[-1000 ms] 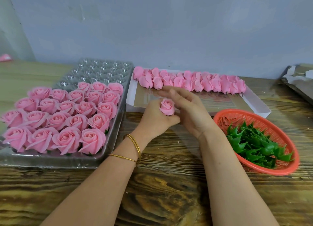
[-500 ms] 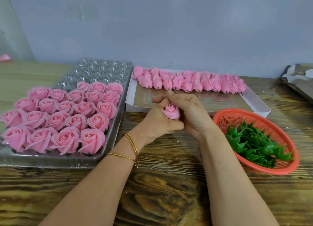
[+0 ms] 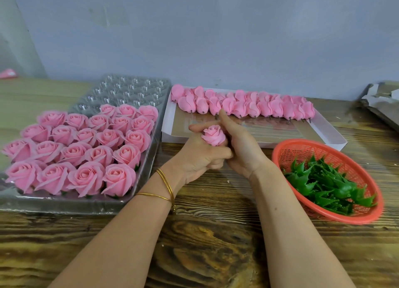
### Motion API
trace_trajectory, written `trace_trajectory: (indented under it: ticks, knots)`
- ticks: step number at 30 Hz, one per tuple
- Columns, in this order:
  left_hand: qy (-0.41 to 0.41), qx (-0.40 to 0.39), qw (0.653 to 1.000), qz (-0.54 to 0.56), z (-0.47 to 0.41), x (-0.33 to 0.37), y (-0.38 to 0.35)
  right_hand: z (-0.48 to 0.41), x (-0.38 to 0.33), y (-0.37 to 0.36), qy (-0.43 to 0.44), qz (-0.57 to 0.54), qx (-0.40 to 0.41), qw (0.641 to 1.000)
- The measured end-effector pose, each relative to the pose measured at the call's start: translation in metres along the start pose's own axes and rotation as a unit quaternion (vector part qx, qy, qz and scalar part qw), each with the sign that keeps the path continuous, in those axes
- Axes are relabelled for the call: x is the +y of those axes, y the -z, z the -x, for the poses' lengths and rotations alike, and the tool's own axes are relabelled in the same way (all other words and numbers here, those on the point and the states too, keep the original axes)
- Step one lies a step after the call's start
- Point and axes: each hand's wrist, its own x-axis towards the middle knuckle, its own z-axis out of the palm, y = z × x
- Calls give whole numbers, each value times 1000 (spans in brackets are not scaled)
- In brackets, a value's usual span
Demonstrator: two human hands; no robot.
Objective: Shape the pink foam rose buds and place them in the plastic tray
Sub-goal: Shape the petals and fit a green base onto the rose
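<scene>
Left hand (image 3: 198, 158) is gripping one rose bud (image 3: 213, 135) from below, fingers curled round its base, bloom facing up. Right hand (image 3: 243, 150) is pressing against the bud's right side. Its visible digits are straight, one sticking up and one reaching left behind the bud, none curling round it. Two bangles (image 3: 166, 187) are sitting on the left wrist.

Both hands are hanging over the table (image 3: 205, 251), right at the near edge of the white box (image 3: 328, 134).

Plastic tray (image 3: 71, 204) is lying to the left, its right rim near the left wrist. Shaped roses (image 3: 86, 149) are filling its near rows, and unfilled cells are showing at the far end by the wall.

Unshaped buds (image 3: 248, 106) are lining the far edge of the box in a row. The box's left side is sitting just beside the tray's far right corner.

Orange basket (image 3: 278, 156) with green leaf pieces (image 3: 323, 186) is sitting to the right, its rim near the right wrist.

A lane of open wood is running between tray and basket, with both forearms lying in it. Cardboard (image 3: 380, 100) is poking in at the far right edge.
</scene>
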Motion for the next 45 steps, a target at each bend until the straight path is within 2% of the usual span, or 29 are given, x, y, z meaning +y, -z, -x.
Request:
trace_trajectory:
  ticks: [7, 11, 15, 17, 19, 21, 25, 30, 39, 45]
  knots:
    - [-15, 21, 1000, 0, -2, -2, 4, -1, 5, 6, 9, 15, -24, 1000]
    - [-30, 46, 998, -36, -2, -3, 2, -6, 10, 7, 37, 107, 47, 992]
    - [-59, 80, 990, -99, -2, -2, 2, -6, 11, 4, 121, 163, 139, 969]
    - [-71, 114, 982, -136, -3, -3, 2, -6, 11, 3, 183, 192, 191, 945]
    - [-76, 129, 977, -154, -4, -4, 2, -6, 12, 1, 239, 219, 208, 923]
    - [-76, 122, 978, -149, -5, -3, 2, -7, 12, 1, 257, 221, 201, 919]
    - [-72, 122, 982, -124, -6, -4, 2, -8, 14, 2, 230, 216, 165, 934]
    - [-61, 134, 982, -119, -7, -6, 3, -7, 14, 1, 175, 157, 147, 961]
    - [-76, 158, 974, -143, -6, -5, 0, -5, 12, 2, 133, 160, 119, 971]
    - [-90, 175, 955, -223, -5, -5, 0, -4, 12, 3, 97, 155, 88, 979]
